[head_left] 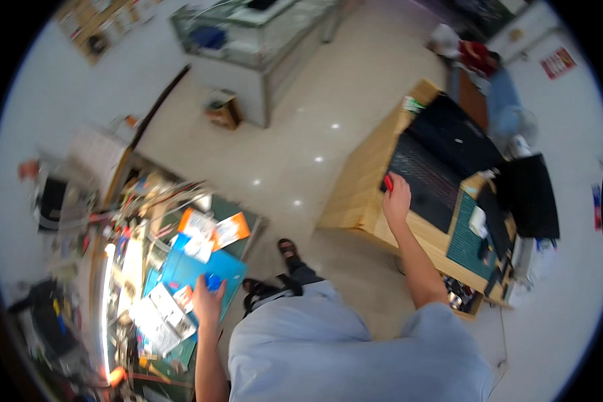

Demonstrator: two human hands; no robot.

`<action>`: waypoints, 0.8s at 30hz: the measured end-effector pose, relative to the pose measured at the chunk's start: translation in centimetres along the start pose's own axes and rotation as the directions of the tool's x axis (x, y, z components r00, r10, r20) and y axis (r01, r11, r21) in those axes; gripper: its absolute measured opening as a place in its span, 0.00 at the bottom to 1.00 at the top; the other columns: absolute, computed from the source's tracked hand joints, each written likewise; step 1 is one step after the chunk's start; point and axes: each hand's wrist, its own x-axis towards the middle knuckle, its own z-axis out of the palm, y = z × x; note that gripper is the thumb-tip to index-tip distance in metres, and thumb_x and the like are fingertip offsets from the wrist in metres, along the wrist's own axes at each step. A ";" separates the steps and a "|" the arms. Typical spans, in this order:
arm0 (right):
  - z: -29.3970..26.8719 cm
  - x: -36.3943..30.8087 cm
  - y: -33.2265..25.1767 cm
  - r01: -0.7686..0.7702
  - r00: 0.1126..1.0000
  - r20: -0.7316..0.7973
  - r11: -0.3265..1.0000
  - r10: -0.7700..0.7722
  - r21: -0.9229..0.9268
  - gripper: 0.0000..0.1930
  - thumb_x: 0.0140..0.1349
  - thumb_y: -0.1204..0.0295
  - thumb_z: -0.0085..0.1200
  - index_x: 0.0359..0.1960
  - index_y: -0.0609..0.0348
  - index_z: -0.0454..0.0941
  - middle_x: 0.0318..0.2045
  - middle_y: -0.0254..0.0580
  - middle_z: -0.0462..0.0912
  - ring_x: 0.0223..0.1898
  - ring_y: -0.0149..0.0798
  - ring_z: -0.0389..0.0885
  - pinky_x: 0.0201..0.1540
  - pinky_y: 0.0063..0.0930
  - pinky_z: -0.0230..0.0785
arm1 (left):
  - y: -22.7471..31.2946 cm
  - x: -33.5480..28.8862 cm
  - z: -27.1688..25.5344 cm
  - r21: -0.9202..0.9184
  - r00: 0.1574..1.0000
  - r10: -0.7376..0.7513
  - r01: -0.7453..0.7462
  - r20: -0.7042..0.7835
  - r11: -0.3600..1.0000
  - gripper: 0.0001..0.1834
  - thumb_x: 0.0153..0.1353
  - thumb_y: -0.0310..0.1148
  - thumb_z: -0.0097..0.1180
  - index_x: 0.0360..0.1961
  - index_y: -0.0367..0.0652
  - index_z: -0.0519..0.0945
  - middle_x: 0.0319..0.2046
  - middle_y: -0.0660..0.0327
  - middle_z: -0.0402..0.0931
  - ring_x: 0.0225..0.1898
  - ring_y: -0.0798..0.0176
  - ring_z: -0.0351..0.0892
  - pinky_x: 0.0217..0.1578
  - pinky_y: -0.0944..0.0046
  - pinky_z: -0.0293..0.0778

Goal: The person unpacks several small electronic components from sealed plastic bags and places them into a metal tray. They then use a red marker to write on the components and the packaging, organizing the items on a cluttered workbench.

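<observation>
My left hand (206, 303) is over the cluttered workbench at the left, its fingers curled round a small, shiny blue object (213, 281) whose kind I cannot make out. Below it lies a bright blue work mat (231, 269), with orange-and-white packets (230, 230) and a white printed sheet (161, 318) close by. On the right, my right hand (398, 201) grips a small red object (388, 182), mostly hidden by the fingers. That hand is at the near left edge of an open black laptop (425, 181) on a wooden desk (362, 194). Whether it touches the laptop, I cannot tell.
A lit lamp strip (107, 308) and tangled cables (164, 204) crowd the left bench. A green cutting mat (465, 241), a black monitor (528, 195) and an open drawer (465, 298) are at the right desk. Tiled floor (301, 157) runs between, toward a glass counter (248, 53) and cardboard box (224, 110).
</observation>
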 end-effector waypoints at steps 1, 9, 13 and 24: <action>1.0 -1.6 -2.7 0.060 0.996 0.056 0.984 -0.070 0.168 0.21 0.59 0.80 0.54 0.55 0.57 0.78 0.52 0.49 0.81 0.53 0.54 0.78 0.55 0.43 0.71 | 0.4 0.3 0.1 -0.079 0.997 -0.078 0.080 0.030 0.994 0.32 0.56 0.50 0.71 0.56 0.42 0.76 0.35 0.48 0.84 0.36 0.45 0.85 0.38 0.50 0.78; 4.2 -14.8 -33.0 -0.202 0.409 0.638 0.617 -0.653 0.761 0.19 0.67 0.60 0.61 0.53 0.59 0.81 0.41 0.50 0.87 0.42 0.48 0.87 0.46 0.37 0.77 | -3.2 1.0 2.3 -0.497 0.890 -0.443 0.338 -0.107 0.799 0.32 0.58 0.51 0.70 0.52 0.37 0.74 0.37 0.47 0.80 0.39 0.49 0.81 0.43 0.52 0.76; 2.6 -18.4 -41.1 -0.071 0.208 0.540 0.538 -0.815 0.840 0.25 0.64 0.63 0.65 0.61 0.52 0.76 0.52 0.45 0.84 0.47 0.41 0.85 0.50 0.32 0.78 | -6.9 -0.2 4.9 -0.804 0.683 -0.723 0.374 -0.098 0.463 0.26 0.65 0.45 0.66 0.53 0.39 0.70 0.32 0.59 0.77 0.26 0.68 0.77 0.22 0.67 0.72; 1.8 -19.6 -45.2 0.386 0.256 0.378 0.452 -0.890 0.804 0.20 0.58 0.76 0.59 0.54 0.52 0.78 0.41 0.42 0.86 0.42 0.49 0.85 0.43 0.41 0.78 | -8.0 -2.0 2.8 -0.835 0.646 -0.567 0.216 0.511 -0.506 0.22 0.69 0.55 0.57 0.50 0.49 0.78 0.41 0.66 0.77 0.41 0.66 0.80 0.41 0.55 0.78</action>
